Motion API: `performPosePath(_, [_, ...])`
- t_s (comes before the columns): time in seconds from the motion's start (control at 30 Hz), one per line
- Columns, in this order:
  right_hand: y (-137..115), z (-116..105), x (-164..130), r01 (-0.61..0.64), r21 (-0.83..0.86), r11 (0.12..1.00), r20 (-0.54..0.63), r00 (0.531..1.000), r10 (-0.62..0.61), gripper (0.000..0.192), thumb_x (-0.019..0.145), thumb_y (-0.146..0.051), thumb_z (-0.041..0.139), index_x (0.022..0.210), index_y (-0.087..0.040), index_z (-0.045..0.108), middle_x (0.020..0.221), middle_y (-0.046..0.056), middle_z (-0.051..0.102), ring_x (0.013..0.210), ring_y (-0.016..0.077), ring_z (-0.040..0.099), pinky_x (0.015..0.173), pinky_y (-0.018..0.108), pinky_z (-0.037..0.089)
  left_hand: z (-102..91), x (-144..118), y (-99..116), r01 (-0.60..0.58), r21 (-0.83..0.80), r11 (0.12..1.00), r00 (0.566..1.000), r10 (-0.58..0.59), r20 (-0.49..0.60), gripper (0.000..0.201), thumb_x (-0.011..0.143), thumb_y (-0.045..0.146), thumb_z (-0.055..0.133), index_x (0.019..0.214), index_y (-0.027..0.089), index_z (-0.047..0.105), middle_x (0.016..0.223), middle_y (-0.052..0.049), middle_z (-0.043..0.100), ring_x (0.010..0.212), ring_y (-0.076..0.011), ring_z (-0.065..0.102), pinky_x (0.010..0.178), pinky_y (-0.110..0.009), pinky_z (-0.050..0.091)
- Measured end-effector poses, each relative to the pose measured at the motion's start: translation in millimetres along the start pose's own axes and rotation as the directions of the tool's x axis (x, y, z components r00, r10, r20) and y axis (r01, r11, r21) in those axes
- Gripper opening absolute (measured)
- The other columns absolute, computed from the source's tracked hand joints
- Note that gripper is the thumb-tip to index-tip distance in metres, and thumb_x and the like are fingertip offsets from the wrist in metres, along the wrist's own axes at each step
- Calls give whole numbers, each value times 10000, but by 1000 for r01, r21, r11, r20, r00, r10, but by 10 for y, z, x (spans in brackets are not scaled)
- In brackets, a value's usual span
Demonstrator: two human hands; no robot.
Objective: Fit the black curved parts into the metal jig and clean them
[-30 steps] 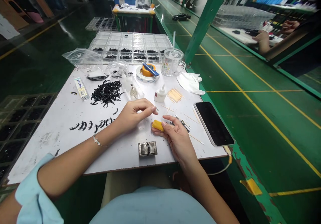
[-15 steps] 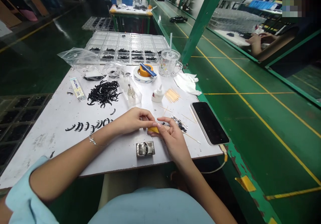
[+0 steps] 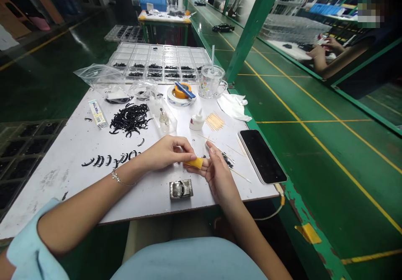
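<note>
2 hands meet over the white surface [image 3: 78, 146]: the left hand [image 3: 163, 152] pinches the yellow piece [image 3: 195, 162], and the right hand [image 3: 216, 173] cradles it with fingers half curled. A slipped pinch could drop it onto the loose black clips [image 3: 130, 119] or toothpicks [image 3: 215, 121] nearby.

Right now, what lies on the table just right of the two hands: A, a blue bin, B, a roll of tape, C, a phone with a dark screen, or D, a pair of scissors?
C: a phone with a dark screen lies flat near the table's right edge, just right of the right hand, which holds a small yellow piece together with the left hand.
</note>
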State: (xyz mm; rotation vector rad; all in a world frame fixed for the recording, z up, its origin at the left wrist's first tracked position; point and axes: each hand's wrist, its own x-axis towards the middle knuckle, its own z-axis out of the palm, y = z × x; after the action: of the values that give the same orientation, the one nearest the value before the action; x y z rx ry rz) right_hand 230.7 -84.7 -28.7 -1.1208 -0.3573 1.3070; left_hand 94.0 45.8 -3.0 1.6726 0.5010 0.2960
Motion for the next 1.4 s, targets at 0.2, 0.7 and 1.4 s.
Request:
performPosePath(0.2, [-4, 21, -16, 7, 76, 997, -29, 1000, -5, 833, 867, -476, 685, 1521, -231, 231, 933, 59, 793, 907, 277, 767, 779, 462, 630, 19, 18, -67, -141, -9, 990, 990, 141, -2, 143, 809, 288, 762, 792, 149, 736, 828, -46, 689, 807, -153, 620, 788, -269, 477])
performPosePath(0.7, [-2, -43, 1, 48, -68, 997, 86, 995, -42, 381, 811, -544, 734, 943, -192, 678, 818, 43, 755, 793, 184, 724, 792, 327, 571, -5, 11, -16, 112, -266, 957, 977, -154, -145, 377, 702, 457, 857, 789, 113, 731, 686, -45, 697, 561, -110, 578, 572, -239, 471])
performPosePath(1.4, [74, -112, 32, 91, -150, 984, 66, 994, -82, 312, 755, -454, 822, 844, -187, 686, 731, -6, 733, 649, 112, 670, 710, 251, 530, 138, 5, -30, 222, -358, 907, 968, -248, -28, 344, 665, 358, 893, 776, 87, 712, 594, -20, 673, 519, -87, 578, 539, -198, 441])
